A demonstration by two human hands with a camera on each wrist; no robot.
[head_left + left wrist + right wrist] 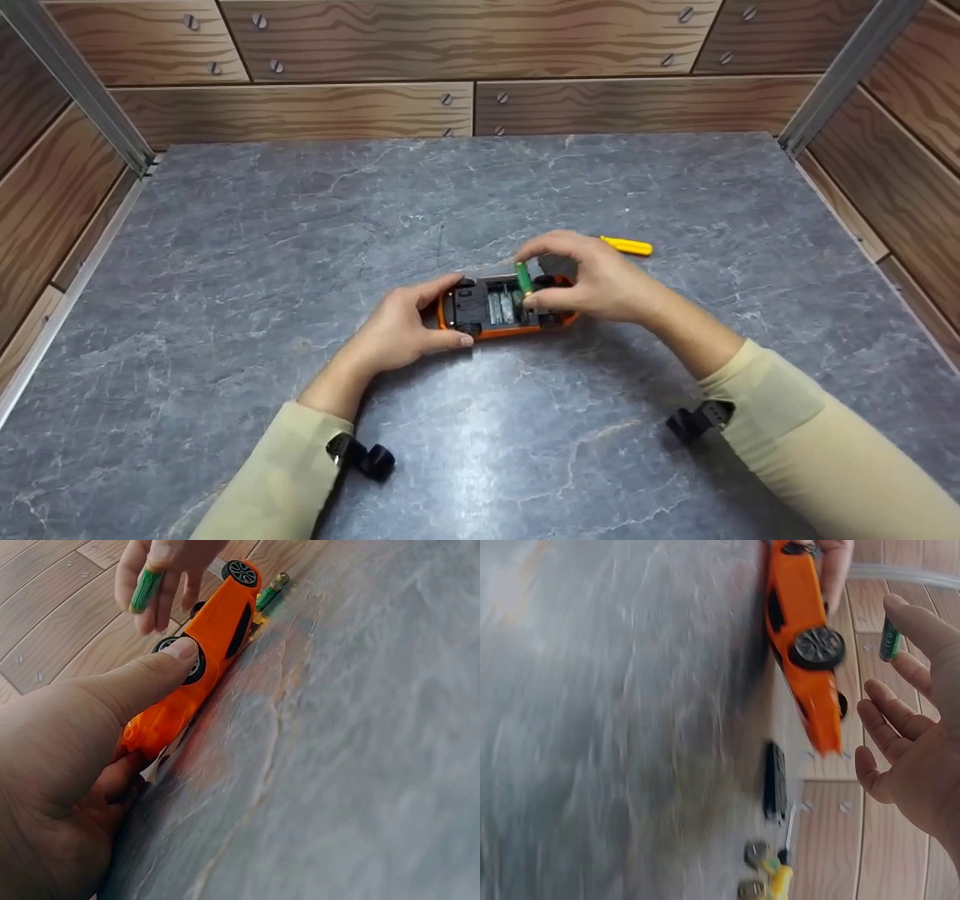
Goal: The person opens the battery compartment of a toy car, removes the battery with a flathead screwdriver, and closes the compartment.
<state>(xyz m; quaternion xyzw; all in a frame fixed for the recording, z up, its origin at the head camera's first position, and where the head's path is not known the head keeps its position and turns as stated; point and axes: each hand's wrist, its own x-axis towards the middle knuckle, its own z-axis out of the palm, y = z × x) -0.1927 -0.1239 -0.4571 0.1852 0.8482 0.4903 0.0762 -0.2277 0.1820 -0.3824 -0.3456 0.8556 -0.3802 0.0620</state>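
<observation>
An orange toy car (pixel 517 330) lies wheels-up on the table, its black underside showing an open battery compartment (pixel 501 307) with silvery-grey parts inside. My left hand (pixel 401 330) grips its left end, thumb on the near side and fingers on the far side; the left wrist view shows the thumb against a wheel (pixel 196 664). Over the compartment, my right hand (pixel 600 277) pinches a green battery (pixel 523 278) between thumb and fingertip. The right wrist view shows this battery (pixel 889 640) held up apart from the car, the other fingers loosely spread.
A yellow-handled screwdriver (pixel 627 246) lies beyond my right hand. Beside the car is a flat black piece (pixel 775 781); two small roundish objects (pixel 751 889) sit near the screwdriver. Another green battery (pixel 271 592) appears behind the car. Wood-patterned walls (pixel 472 45) enclose the table.
</observation>
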